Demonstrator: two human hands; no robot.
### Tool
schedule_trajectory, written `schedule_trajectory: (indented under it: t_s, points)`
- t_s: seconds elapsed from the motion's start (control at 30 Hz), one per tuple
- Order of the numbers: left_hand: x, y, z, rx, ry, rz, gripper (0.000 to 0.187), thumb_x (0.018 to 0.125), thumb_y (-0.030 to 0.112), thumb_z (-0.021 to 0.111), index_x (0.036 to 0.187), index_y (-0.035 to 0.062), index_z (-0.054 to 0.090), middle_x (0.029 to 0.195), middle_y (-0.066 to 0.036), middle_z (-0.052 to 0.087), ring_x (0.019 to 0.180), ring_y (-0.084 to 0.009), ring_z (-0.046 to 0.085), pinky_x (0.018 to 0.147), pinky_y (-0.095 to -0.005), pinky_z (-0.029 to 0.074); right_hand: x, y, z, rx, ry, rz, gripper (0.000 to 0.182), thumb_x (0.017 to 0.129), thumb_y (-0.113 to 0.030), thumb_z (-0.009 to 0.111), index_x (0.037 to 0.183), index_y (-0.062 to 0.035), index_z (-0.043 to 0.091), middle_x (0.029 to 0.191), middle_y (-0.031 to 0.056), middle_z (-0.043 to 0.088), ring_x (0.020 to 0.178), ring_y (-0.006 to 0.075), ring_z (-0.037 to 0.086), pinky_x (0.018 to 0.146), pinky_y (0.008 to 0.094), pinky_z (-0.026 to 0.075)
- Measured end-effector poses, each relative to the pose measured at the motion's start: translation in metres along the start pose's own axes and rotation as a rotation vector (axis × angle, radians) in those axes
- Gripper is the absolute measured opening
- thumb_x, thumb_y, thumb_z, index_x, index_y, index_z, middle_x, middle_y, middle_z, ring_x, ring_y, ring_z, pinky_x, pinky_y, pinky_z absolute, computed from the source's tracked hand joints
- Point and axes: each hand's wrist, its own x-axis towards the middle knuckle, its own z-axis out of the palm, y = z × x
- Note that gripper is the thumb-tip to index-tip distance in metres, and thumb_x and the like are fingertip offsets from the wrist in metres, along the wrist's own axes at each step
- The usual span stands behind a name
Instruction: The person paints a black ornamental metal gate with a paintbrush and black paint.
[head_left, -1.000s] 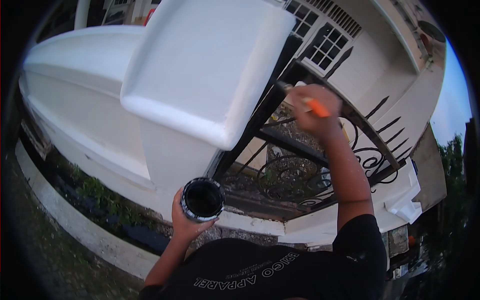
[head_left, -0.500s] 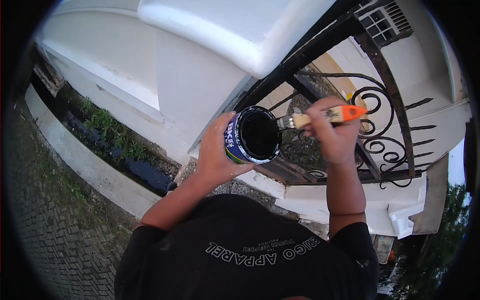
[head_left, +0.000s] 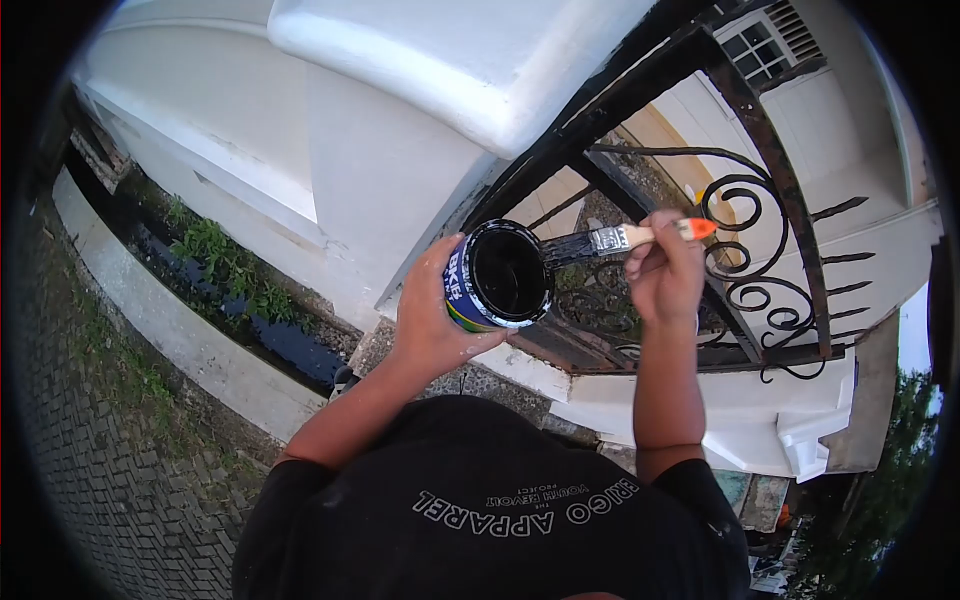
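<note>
My left hand [head_left: 428, 315] is wrapped round a blue paint can [head_left: 462, 290], tilted so that its mouth faces me. Black paint coats its inside and smears the rim. In my right hand [head_left: 665, 270] is a paintbrush [head_left: 628, 238] with a wooden handle and an orange tip, gripped by the handle. Its bristles are black with paint and lie at the can's right rim, seemingly touching it. Behind both hands stands a black iron gate [head_left: 745, 110] with scrolls and spikes.
A white wall and pillar [head_left: 420, 70] rise close on the left of the gate. Below them runs a drainage ditch [head_left: 290, 345] with dark water and green plants [head_left: 225, 265]. Brick paving [head_left: 130, 480] lies at lower left, beyond a concrete kerb [head_left: 200, 345].
The brush has come out of the can, its bristles now showing at the rim. My right hand has turned and shifted slightly; the can has moved a little left and down.
</note>
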Motion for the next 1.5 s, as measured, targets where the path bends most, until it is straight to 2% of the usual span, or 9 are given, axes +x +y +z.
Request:
schedule_trajectory:
  t_s: [0.2, 0.37, 0.53, 0.73, 0.9, 0.97, 1.1, 1.3, 1.5]
  points:
    - [0.008, -0.008, 0.002, -0.089, 0.055, -0.056, 0.112, 0.054, 0.029, 0.099, 0.145, 0.0025, 0.038, 0.135, -0.022, 0.054, 0.125, -0.0379, 0.055, 0.107, -0.0464, 0.044, -0.008, 0.054, -0.006, 0.54, 0.23, 0.398, 0.012, 0.097, -0.021, 0.066, 0.091, -0.0103, 0.066, 0.068, 0.0015, 0.064, 0.058, 0.0133, 0.061, 0.05, 0.0248, 0.048]
    - [0.018, -0.014, -0.004, -0.135, 0.048, -0.035, 0.113, 0.054, 0.03, 0.099, 0.145, 0.0001, 0.039, 0.132, -0.021, 0.056, 0.123, -0.0362, 0.058, 0.107, -0.0441, 0.045, 0.026, 0.019, 0.006, 0.632, 0.291, 0.048, 0.01, 0.097, -0.019, 0.066, 0.097, -0.0089, 0.065, 0.071, 0.004, 0.064, 0.06, 0.0168, 0.061, 0.059, 0.0269, 0.052]
    - [0.013, -0.023, -0.014, -0.138, 0.064, -0.058, 0.114, 0.054, 0.031, 0.1, 0.145, -0.0024, 0.038, 0.134, -0.021, 0.054, 0.125, -0.0336, 0.056, 0.108, -0.0433, 0.044, 0.091, -0.048, 0.008, -0.228, 0.09, -0.727, 0.013, 0.097, -0.011, 0.066, 0.1, 0.001, 0.066, 0.082, 0.0109, 0.071, 0.072, 0.0187, 0.069, 0.066, 0.0336, 0.056]
    - [0.009, -0.031, -0.026, -0.137, 0.063, -0.102, 0.115, 0.055, 0.03, 0.101, 0.145, -0.0028, 0.036, 0.135, -0.021, 0.053, 0.126, -0.0332, 0.056, 0.108, -0.043, 0.045, 0.132, -0.087, 0.05, -1.394, -0.18, -1.127, 0.006, 0.088, -0.009, 0.074, 0.087, -0.0041, 0.072, 0.085, 0.0101, 0.075, 0.077, 0.0218, 0.073, 0.071, 0.0314, 0.058]
    - [0.009, -0.036, -0.032, -0.121, 0.077, -0.132, 0.116, 0.055, 0.029, 0.101, 0.146, -0.0016, 0.035, 0.135, -0.021, 0.053, 0.126, -0.0335, 0.056, 0.108, -0.0432, 0.045, 0.133, -0.129, 0.055, -1.478, -0.105, -1.374, 0.007, 0.085, -0.008, 0.074, 0.092, -0.0075, 0.072, 0.082, 0.008, 0.073, 0.074, 0.0237, 0.071, 0.067, 0.0352, 0.058]
    - [0.007, -0.037, -0.033, -0.127, 0.073, -0.146, 0.117, 0.055, 0.029, 0.101, 0.147, -0.0014, 0.035, 0.135, -0.021, 0.053, 0.126, -0.0335, 0.056, 0.108, -0.0433, 0.045, 0.133, -0.106, 0.051, -1.823, -0.331, -1.509, 0.011, 0.084, -0.006, 0.074, 0.094, -0.0075, 0.071, 0.082, 0.0069, 0.071, 0.073, 0.02, 0.07, 0.062, 0.0331, 0.056]
    - [0.005, -0.039, -0.035, -0.084, 0.073, -0.139, 0.117, 0.055, 0.03, 0.101, 0.147, -0.0011, 0.034, 0.135, -0.021, 0.053, 0.125, -0.0338, 0.056, 0.107, -0.0436, 0.045, 0.111, -0.04, 0.042, -1.847, -0.66, -1.206, 0.013, 0.082, -0.006, 0.07, 0.094, -0.0095, 0.068, 0.083, 0.0046, 0.067, 0.075, 0.0227, 0.067, 0.063, 0.0377, 0.055]
    - [0.004, -0.038, -0.036, -0.128, 0.067, -0.143, 0.117, 0.055, 0.031, 0.101, 0.147, -0.0013, 0.035, 0.135, -0.021, 0.053, 0.126, -0.034, 0.056, 0.108, -0.044, 0.044, 0.136, -0.117, 0.053, -1.677, -0.268, -1.356, 0.016, 0.08, -0.005, 0.072, 0.095, -0.0091, 0.068, 0.082, 0.0061, 0.068, 0.076, 0.0237, 0.068, 0.065, 0.0373, 0.056]
    - [-0.004, -0.042, -0.035, -0.134, 0.068, -0.145, 0.117, 0.056, 0.031, 0.1, 0.147, -0.0016, 0.034, 0.136, -0.021, 0.051, 0.128, -0.0343, 0.054, 0.109, -0.0446, 0.043, 0.121, -0.055, 0.048, -1.803, -0.559, -1.385, 0.021, 0.073, -0.007, 0.071, 0.094, -0.0114, 0.07, 0.078, 0.0042, 0.066, 0.077, 0.0233, 0.069, 0.067, 0.0382, 0.057]
